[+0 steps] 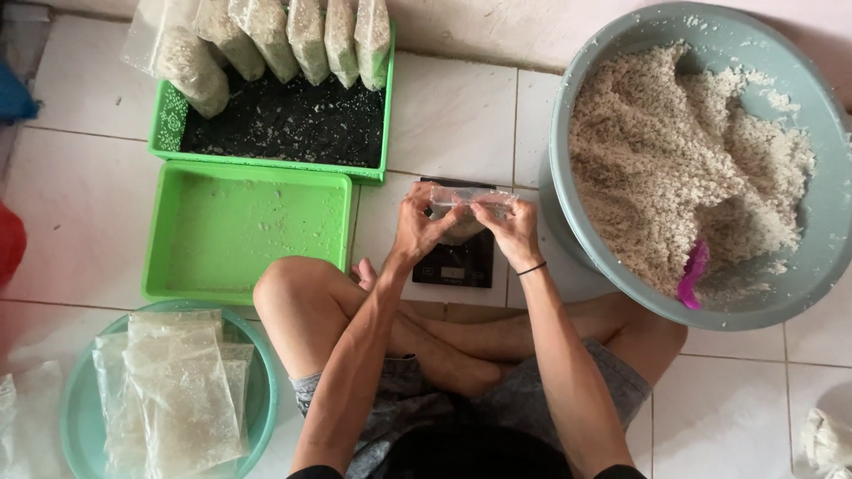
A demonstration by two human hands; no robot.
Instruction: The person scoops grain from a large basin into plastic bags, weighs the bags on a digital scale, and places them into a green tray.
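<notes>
1. White floor tiles carry everything, and the person sits cross-legged on them; both forearms reach forward over the knees.
2. Left hand pinches the left end of the top edge of a small clear plastic bag, fingers pressed together on the film; right hand, a dark band at its wrist, pinches the right end of the same edge.
3. That bag is held over a black kitchen scale lying just ahead of the shins; its lower part sags with pale grain, though whether it rests on the scale I cannot tell.
4. To the right sits a large grey basin heaped with the same pale grain; a pink scoop lies in it near the front rim.
5. Ahead on the left, a green tray with a dark floor holds filled bags leaning in a row; an empty green tray lies just in front of it.
6. Near the left knee, a teal bowl holds a stack of flat, empty clear bags.
</notes>
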